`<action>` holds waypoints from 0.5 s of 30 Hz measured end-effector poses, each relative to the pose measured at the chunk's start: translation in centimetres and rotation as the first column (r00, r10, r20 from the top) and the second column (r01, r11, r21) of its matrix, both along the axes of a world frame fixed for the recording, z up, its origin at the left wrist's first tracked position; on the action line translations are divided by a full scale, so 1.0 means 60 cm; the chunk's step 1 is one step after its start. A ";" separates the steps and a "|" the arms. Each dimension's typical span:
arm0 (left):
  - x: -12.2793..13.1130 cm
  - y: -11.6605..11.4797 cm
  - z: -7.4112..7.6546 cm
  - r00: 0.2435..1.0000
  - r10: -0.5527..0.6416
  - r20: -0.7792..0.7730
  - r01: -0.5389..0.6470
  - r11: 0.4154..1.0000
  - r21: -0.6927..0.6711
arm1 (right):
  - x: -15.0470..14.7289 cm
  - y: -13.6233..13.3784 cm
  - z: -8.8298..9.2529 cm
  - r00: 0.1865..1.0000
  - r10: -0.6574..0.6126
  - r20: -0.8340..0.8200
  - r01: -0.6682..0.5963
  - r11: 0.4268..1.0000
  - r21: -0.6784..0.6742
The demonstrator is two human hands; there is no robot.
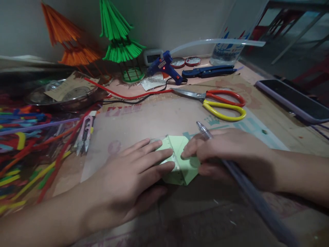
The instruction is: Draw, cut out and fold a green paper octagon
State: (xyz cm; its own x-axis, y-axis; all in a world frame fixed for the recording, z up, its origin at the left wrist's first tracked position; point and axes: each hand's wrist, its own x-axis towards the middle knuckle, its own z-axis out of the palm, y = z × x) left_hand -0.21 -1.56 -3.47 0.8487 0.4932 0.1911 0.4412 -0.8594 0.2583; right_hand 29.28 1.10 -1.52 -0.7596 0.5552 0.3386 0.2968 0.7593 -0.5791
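Note:
A light green piece of paper (189, 168) with angled corners lies on the work surface between my hands. A clear ruler (178, 167) with small tick marks rests on its left part. My left hand (138, 171) lies with fingers stretched over the ruler and the paper's left side. My right hand (226, 154) holds a pen (244, 183), its metallic end pointing up and away and its long barrel running toward the lower right. The fingertips of my right hand touch the paper's right side. Part of the paper is hidden under both hands.
Scissors (224, 113) with red and yellow handles lie beyond the paper. A blue glue gun (164, 67), blue pliers (208, 71) and a phone (295, 99) are farther back. Colourful pipe cleaners (23, 137) and thread snips (84, 133) are at left, below orange (74, 41) and green tree shapes (120, 34).

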 end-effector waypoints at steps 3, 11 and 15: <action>0.002 -0.001 -0.001 0.999 0.023 0.036 -0.022 1.000 -0.008 | -0.006 0.003 0.018 0.982 -0.142 -0.122 0.110 0.966 -0.233; 0.002 -0.002 -0.004 0.998 0.006 0.062 -0.007 1.000 0.015 | -0.082 0.059 0.036 0.946 -0.315 -0.077 0.253 0.867 -0.430; -0.001 -0.004 -0.005 0.999 0.017 0.040 -0.017 1.000 0.004 | -0.089 0.074 0.012 0.921 -0.385 -0.056 0.302 0.797 -0.523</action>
State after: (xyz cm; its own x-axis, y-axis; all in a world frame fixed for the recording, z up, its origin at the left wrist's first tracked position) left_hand -0.26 -1.81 -3.78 0.8318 0.5065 0.2271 0.4451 -0.8531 0.2724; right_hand 23.93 5.55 -0.82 -0.4487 0.8928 0.0407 0.3597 0.2221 -0.9063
